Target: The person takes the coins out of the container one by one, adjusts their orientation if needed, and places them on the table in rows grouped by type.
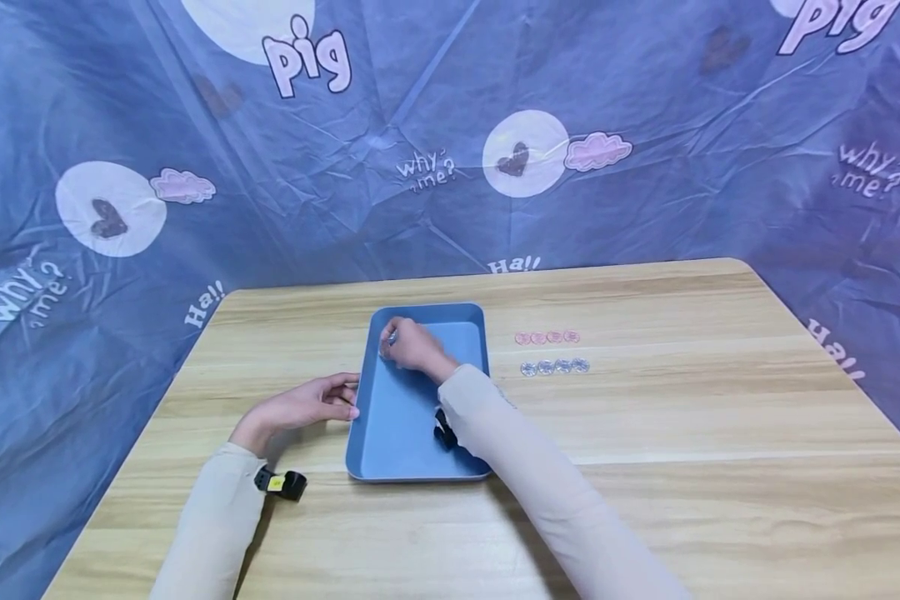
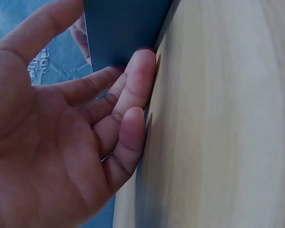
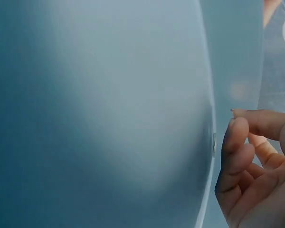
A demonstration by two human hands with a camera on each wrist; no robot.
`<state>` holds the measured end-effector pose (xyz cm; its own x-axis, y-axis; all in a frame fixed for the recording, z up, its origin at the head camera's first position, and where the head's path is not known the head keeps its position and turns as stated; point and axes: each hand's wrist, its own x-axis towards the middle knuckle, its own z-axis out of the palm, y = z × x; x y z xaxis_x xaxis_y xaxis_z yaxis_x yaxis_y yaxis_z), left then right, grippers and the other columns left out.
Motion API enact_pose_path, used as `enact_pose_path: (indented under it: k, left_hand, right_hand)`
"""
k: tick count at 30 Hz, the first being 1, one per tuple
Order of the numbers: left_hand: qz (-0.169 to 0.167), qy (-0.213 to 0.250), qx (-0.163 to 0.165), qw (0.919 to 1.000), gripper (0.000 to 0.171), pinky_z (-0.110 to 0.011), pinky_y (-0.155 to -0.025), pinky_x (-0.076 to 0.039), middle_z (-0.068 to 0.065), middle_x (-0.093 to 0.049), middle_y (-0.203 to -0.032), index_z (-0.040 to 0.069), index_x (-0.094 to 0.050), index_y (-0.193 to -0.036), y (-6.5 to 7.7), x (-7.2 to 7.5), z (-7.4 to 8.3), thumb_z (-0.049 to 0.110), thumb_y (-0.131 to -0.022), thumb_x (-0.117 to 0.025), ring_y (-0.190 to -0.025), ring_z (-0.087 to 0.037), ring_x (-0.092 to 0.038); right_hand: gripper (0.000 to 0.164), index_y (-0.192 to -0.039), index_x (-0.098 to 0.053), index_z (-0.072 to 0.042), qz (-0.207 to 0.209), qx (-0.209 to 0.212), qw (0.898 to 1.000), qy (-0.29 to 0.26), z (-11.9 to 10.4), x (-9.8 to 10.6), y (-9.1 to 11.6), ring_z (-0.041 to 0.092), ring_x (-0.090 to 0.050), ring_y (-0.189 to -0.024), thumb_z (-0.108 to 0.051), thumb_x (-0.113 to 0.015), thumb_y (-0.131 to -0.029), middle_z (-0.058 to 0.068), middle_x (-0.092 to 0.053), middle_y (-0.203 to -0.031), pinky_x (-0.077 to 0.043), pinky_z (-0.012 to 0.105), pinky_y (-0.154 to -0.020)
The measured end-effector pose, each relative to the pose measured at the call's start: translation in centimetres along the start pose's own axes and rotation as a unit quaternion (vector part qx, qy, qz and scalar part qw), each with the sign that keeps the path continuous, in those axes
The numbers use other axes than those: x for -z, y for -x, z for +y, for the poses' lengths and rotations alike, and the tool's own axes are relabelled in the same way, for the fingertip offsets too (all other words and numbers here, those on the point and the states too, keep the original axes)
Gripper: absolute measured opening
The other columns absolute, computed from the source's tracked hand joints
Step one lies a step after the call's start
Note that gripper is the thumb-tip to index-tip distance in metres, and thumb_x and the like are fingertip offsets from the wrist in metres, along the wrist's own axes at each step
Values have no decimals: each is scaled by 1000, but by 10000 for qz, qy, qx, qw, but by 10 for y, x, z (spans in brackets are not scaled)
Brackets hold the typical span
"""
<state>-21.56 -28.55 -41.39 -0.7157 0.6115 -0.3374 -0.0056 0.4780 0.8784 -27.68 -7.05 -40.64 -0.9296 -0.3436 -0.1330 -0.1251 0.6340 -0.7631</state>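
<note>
A shallow blue tray lies on the wooden table. My left hand is at the tray's left side. In the left wrist view its loosely bent fingers touch the outer wall, low near the tabletop. Inside the tray, my right hand is over the far left corner. Its fingers are curled, with thumb and fingertips close together; whether they pinch a small disc is unclear. Just beside them, a small clear disc appears edge-on at the foot of the tray wall.
Right of the tray lie a row of pink clear discs and, nearer, a row of bluish clear discs. Something small peeks out behind my right sleeve. A patterned blue cloth hangs behind the table.
</note>
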Motion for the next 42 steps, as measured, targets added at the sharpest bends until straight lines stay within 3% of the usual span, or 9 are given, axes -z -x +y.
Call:
enact_pose_path:
  k: [3,9,16,25,34,39,42]
  left_hand:
    - [31,-105,-7,9999,74,-19,-84,-47,-14,-54,-111,-11,-23,-147,-1,0,1,17,-92,-65,-96,-11,-56]
    - [6,-82,36,10000,74,-19,-85,-47,-13,-54,-111,-9,-23,-148,-3,0,3,19,-93,-65,-98,-13,-56]
    - [17,-147,-9,9999,74,-19,-85,-47,-15,-55,-113,-11,-23,-147,-2,0,2,18,-93,-64,-99,-12,-57]
    - [117,-269,144,9995,74,-20,-86,-47,-14,-55,-116,-8,-24,-148,-1,1,3,21,-93,-64,-99,-12,-57]
    - [168,-241,241,9993,76,-20,-87,-46,-15,-55,-117,-7,-25,-148,2,2,3,23,-92,-66,-101,-13,-57]
    - [158,-277,200,9993,78,-19,-89,-46,-17,-56,-120,-9,-24,-147,3,1,2,24,-92,-66,-104,-13,-56]
    - [154,-225,164,9995,78,-18,-89,-46,-17,-55,-119,-9,-24,-147,2,0,1,22,-91,-67,-104,-14,-56]
  right_hand:
    - [12,-103,-60,-9,-47,14,9965,-840,-2,4,1,16,-60,-58,-16,-62,-93,10,-68,-80,-43,25,-52]
    - [20,-109,-57,-4,-171,-211,9746,-2225,-5,10,1,15,-57,-56,-13,-63,-93,12,-70,-91,-46,25,-55]
    - [26,-119,-52,-4,-504,-264,9564,-2864,-15,13,3,11,-58,-54,-7,-57,-94,5,-65,-79,-45,23,-50]
    - [28,-124,-49,-7,-882,-315,9355,-3407,-35,31,17,11,-58,-57,-11,-55,-97,7,-66,-84,-44,23,-54]
    - [28,-125,-50,-13,-955,-194,9453,-3112,-39,56,33,13,-58,-63,-15,-56,-97,5,-67,-86,-44,22,-55]
    - [31,-126,-49,-10,-864,-51,9528,-2908,-27,75,41,13,-58,-63,-12,-56,-95,11,-68,-90,-42,23,-56]
    - [31,-124,-49,-9,-800,-10,9560,-2824,-16,89,46,11,-56,-60,-8,-56,-94,7,-68,-85,-41,22,-55]
